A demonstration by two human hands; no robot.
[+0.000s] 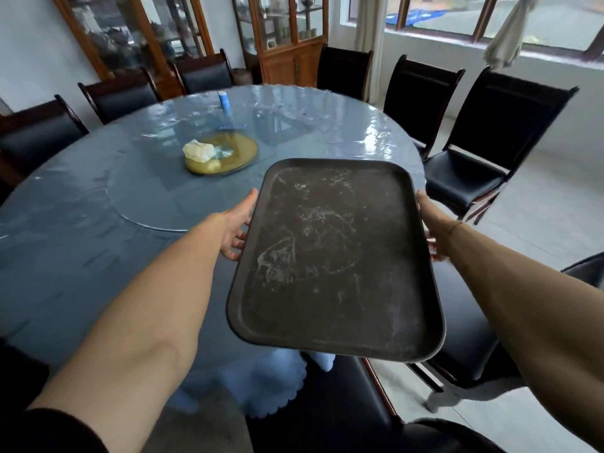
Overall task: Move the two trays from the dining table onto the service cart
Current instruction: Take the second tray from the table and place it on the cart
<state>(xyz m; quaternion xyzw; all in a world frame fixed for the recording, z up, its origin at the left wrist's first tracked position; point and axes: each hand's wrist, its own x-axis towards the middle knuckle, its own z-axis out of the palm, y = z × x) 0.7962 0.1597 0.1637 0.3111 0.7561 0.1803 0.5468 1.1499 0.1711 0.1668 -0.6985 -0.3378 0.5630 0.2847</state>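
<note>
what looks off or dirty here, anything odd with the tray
The dark tray, held by the left hand and right hand, is empty but streaked with whitish dried smears and scratches. Nothing is spilled or broken.

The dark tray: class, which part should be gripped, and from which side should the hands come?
Grip the raised rim along the two long edges of the dark tray, one hand from each side. It is wide, flat and shallow, so opposite holds probably keep it level. Here the left hand and right hand hold it that way, fingers curled underneath, above the table edge.
</note>
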